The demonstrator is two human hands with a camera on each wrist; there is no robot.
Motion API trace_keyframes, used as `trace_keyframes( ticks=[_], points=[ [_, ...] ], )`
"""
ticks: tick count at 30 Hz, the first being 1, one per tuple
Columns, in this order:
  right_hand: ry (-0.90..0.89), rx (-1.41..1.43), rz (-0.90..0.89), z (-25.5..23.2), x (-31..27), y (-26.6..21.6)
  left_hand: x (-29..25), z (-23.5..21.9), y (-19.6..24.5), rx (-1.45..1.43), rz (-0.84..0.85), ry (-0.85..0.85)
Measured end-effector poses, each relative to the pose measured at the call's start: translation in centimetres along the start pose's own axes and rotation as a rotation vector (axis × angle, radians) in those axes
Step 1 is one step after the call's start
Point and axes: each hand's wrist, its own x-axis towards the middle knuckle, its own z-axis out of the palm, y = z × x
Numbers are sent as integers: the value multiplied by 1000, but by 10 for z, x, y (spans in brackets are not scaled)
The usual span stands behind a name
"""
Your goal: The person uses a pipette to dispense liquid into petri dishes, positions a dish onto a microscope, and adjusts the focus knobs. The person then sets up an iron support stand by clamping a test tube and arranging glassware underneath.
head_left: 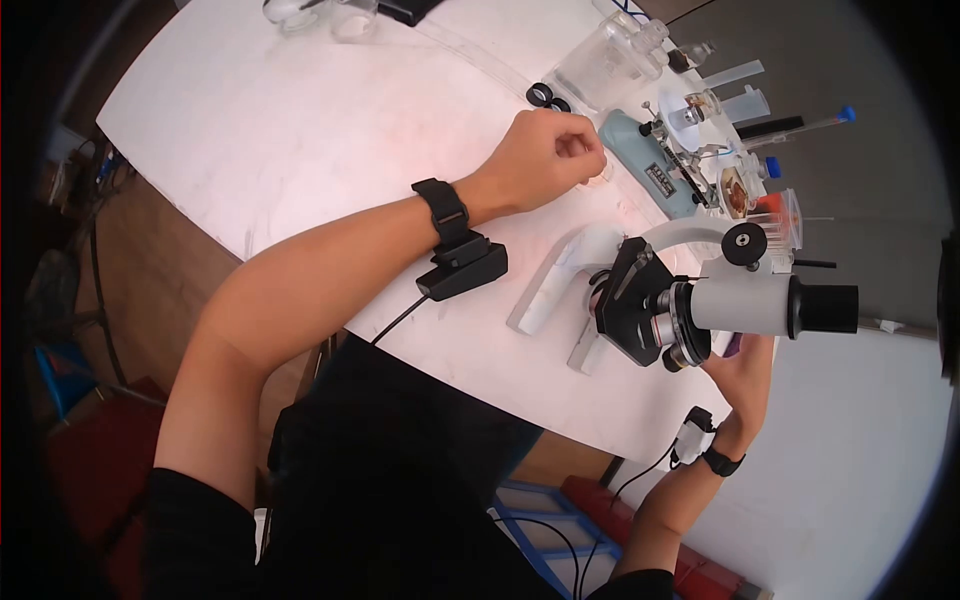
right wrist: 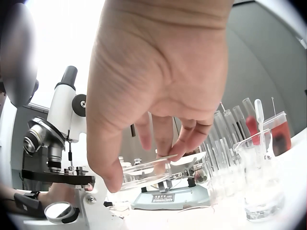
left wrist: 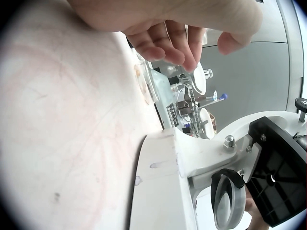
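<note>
My left hand (head_left: 555, 160) hovers by the teal balance (head_left: 650, 165), fingers loosely bent and nothing between them. In the left wrist view its thumb stands apart from the fingers (left wrist: 180, 48), and a clear shallow dish (left wrist: 142, 84) lies on the table beside the balance. Partly hidden behind the white microscope (head_left: 745, 295), my right hand (head_left: 745, 380) reaches over the table. The right wrist view shows it gripping a clear petri dish (right wrist: 144, 175) by the edges, thumb on one side and fingers on the other. The dish is tilted, with two rims showing.
A glass beaker (right wrist: 259, 196) with a dropper (right wrist: 259, 115) stands near the right hand, beside several test tubes (right wrist: 230, 132) and a red-filled container (right wrist: 278, 132). A large clear bottle (head_left: 610, 65) and two small black-rimmed pieces (head_left: 540, 95) sit beyond the left hand.
</note>
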Motion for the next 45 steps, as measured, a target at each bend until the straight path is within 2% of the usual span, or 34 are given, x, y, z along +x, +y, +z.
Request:
trace_keyframes(
  ticks=[1,2,4,8,20,25,29,31,32,35,36,38,39,41,43,45],
  points=[
    [7,-73,-94,-2,-4,10,0,1,0,0,0,-4],
    [3,-75,-93,-6,-7,6,0,1,0,-3,-2,-4],
    [-115,-111,62,-14,-15,-7,0,1,0,12,0,0],
    [-94,-77,-9,-12,-19,-19,0,1,-1,2,-2,-4],
    [-144,-32,24,-8,-19,-43,1,3,-3,-32,-4,9],
    [-112,-17,2,-5,-17,-48,3,3,14,103,189,-31],
    [-165,-19,11,-9,-18,-46,8,10,55,59,313,-107],
    [-162,1,12,-9,-18,-45,12,20,69,54,488,-145],
    [-158,31,3,-8,-17,-45,17,25,74,51,489,-144],
    [-143,19,17,-7,-15,-50,25,33,85,191,637,-170],
    [-130,4,29,-8,-14,-53,28,34,88,193,642,-169],
    [-148,2,27,-9,-13,-52,36,40,95,238,653,-332],
    [-169,2,30,-9,-14,-51,38,40,95,234,657,-334],
    [-173,-2,36,-9,-12,-52,40,40,94,339,785,-300],
    [-185,-1,39,-7,-12,-51,42,44,94,367,792,-310],
    [-108,-16,-7,-4,-11,-51,43,46,94,401,794,-315]
  ],
)
